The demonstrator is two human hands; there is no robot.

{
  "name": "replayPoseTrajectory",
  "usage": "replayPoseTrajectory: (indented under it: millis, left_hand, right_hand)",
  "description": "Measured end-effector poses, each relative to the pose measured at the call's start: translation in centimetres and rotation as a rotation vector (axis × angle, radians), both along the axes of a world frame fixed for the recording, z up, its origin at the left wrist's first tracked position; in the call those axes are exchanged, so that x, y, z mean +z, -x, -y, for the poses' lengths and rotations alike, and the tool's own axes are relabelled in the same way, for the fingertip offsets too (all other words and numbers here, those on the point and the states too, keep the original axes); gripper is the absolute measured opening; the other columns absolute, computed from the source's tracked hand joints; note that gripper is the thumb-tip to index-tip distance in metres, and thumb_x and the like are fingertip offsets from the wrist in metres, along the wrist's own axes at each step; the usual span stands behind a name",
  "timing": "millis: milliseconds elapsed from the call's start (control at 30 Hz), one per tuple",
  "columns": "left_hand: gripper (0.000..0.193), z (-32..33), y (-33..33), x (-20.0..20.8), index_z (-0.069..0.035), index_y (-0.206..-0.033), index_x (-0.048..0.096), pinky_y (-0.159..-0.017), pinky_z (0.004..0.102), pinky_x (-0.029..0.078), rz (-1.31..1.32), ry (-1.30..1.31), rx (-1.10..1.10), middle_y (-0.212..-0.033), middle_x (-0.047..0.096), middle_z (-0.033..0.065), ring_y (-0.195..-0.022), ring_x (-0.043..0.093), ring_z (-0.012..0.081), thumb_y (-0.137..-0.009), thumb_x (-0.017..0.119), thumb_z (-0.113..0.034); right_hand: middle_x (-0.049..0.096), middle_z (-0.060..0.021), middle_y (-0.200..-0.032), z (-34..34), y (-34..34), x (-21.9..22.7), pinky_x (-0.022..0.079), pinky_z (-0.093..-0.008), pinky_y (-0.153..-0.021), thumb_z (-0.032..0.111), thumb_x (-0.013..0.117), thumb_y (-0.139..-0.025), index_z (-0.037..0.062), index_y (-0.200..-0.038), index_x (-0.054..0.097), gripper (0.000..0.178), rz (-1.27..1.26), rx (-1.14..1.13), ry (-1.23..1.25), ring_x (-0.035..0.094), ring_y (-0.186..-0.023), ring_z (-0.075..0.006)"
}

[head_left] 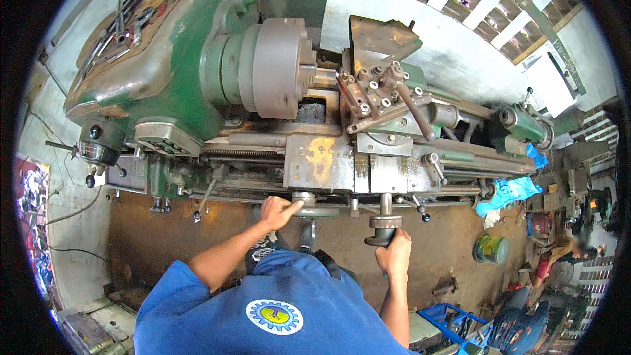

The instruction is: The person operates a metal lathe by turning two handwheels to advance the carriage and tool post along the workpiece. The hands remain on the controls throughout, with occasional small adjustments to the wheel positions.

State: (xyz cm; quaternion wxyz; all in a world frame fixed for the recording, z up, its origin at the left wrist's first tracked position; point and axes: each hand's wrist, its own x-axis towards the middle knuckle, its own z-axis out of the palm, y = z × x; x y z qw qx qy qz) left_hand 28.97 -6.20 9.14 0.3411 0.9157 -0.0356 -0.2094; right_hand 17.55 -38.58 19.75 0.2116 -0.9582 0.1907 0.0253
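Note:
A green metal lathe (187, 85) stands in front of me. My left hand (277, 213) is closed on the rim of the carriage handwheel (319, 212), its thumb lying towards the hub and its other fingers partly hidden. Farther right, my right hand (396, 253) grips the cross-slide handwheel (385, 222) from its right side. Beyond the hands, the grey chuck (279, 69) faces the tool post (378, 89), with a short round metal workpiece (325, 77) between them. A long handle (415, 115) slants down from the top of the tool post.
Spanners (121, 23) lie on the headstock. Levers with black knobs (197, 213) stick out along the lathe's front. Blue plastic sheeting (509, 194) hangs near the tailstock (526, 125). A green bucket (491, 248) stands on the floor. Another person (559, 253) is at the far right.

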Motion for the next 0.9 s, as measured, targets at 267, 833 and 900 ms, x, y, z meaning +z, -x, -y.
replayPoseTrajectory:
  millis: [267, 833, 900]
  left_hand:
    - [0.061, -0.3, 0.4, -0.9, -0.002, -0.081, 0.079, -0.066, 0.0494, 0.051, 0.12, 0.161, -0.04, -0.069, 0.066, 0.0249, -0.071, 0.069, 0.0418, -0.091, 0.066, -0.06]
    - [0.053, 1.0, -0.3, 0.3, -0.003, -0.077, 0.078, -0.069, 0.0532, 0.053, 0.103, -0.008, -0.039, -0.071, 0.065, 0.0282, -0.073, 0.069, 0.0468, -0.09, 0.062, -0.052]
    - [0.051, 1.0, -0.2, 0.0, -0.002, -0.07, 0.074, -0.066, 0.0529, 0.052, 0.143, 0.013, -0.063, -0.068, 0.064, 0.0277, -0.069, 0.069, 0.0453, -0.088, 0.062, -0.048]
  right_hand:
    - [0.067, -0.0332, -0.098, -0.2, -0.2, -0.2, 0.052, -0.0534, -0.093, -0.001, 0.063, -0.065, -0.0118, -0.093, 0.064, 0.03, 0.041, -0.047, -0.007, 0.064, -0.099, -0.0503]
    - [0.069, -0.0329, -0.099, 1.3, -0.3, 0.1, 0.054, -0.0488, -0.091, 0.004, 0.065, -0.064, -0.0112, -0.098, 0.069, 0.037, 0.007, -0.022, -0.119, 0.069, -0.097, -0.0477]
    - [0.069, -0.0329, -0.1, 1.2, -0.3, 0.1, 0.054, -0.0489, -0.091, 0.004, 0.065, -0.064, -0.0112, -0.097, 0.068, 0.036, 0.004, -0.027, -0.121, 0.069, -0.098, -0.048]
